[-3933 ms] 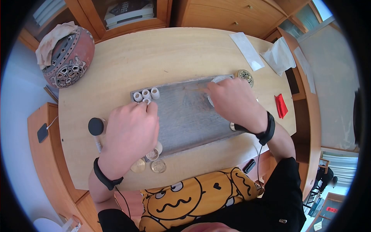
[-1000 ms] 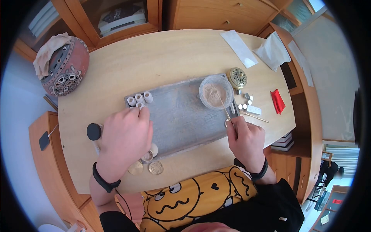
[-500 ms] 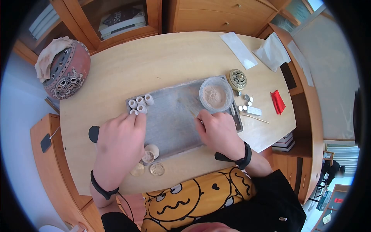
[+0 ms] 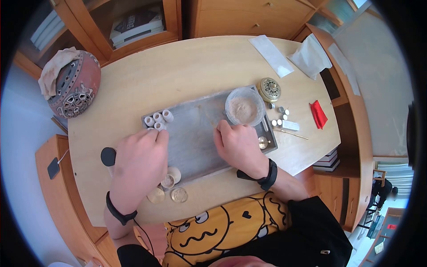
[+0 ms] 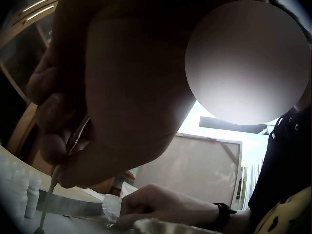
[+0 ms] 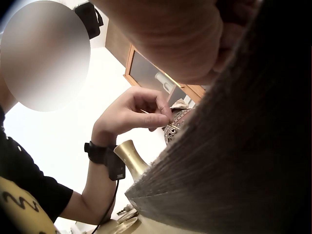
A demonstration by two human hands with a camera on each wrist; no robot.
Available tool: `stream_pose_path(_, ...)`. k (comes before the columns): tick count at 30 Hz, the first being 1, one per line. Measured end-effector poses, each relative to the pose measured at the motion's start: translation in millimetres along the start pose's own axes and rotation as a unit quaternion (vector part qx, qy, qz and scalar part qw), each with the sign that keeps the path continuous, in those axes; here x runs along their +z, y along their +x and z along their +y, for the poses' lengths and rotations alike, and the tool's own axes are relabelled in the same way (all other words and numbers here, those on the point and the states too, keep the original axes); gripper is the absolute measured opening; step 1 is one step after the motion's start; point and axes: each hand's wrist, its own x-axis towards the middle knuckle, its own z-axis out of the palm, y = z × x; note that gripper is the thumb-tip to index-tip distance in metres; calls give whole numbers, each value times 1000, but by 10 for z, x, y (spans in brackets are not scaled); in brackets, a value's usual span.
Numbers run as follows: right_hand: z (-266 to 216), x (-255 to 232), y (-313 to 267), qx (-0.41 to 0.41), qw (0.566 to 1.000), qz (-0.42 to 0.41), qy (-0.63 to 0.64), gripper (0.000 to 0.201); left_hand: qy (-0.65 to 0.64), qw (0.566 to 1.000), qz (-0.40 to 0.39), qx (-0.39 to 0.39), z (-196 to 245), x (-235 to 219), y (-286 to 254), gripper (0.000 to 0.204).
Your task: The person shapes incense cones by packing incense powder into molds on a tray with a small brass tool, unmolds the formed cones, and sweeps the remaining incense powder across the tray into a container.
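Note:
My left hand [image 4: 144,162] pinches a thin stick [image 5: 47,202] that slants down, its dark tip low over the grey wooden tray [image 4: 195,144]. Several small white open-topped bottles [image 4: 167,116] stand in the tray's far left corner, just beyond the left fingertips. Over the middle of the tray, my right hand [image 4: 242,147] holds a thin stick [image 4: 211,121], mostly hidden by the fingers. Beyond that hand, a bowl of pale brown powder [image 4: 244,109] sits at the tray's right end.
Right of the tray are a pierced brass burner [image 4: 269,89], small jars [image 4: 285,112] and a red pouch [image 4: 318,114]. A flared brass vessel [image 4: 168,181] and round brass lids [image 4: 179,195] lie near the front edge. A black-lidded jar [image 4: 108,156] stands left.
My right hand has moved left from beside the bowl, its stick leaving the powder and passing over the tray's middle. My left hand stays near the white bottles.

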Motion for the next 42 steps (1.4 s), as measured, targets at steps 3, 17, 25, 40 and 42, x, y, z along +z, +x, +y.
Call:
stream_pose_path(3, -3, 2, -29, -9, 1000, 13, 1, 21, 5, 1000, -1, 2, 13, 61, 0, 10)
stream_pose_path(17, 248, -610, -474, 25, 995, 96, -29, 12, 26, 1000, -15, 1, -5, 32, 1, 9)
stream_pose_path(25, 131, -618, -412, -23, 994, 90, -49, 14, -2, 1000, -19, -9, -13, 52, 5, 11)
stream_pose_path(40, 78, 2, -65, -4, 997, 9, -72, 21, 7, 1000, -20, -10, 9, 60, -11, 10)
stream_pose_path(42, 83, 28, -97, 1, 997, 16, -72, 22, 6, 1000, -19, -8, 2, 54, 1, 10)
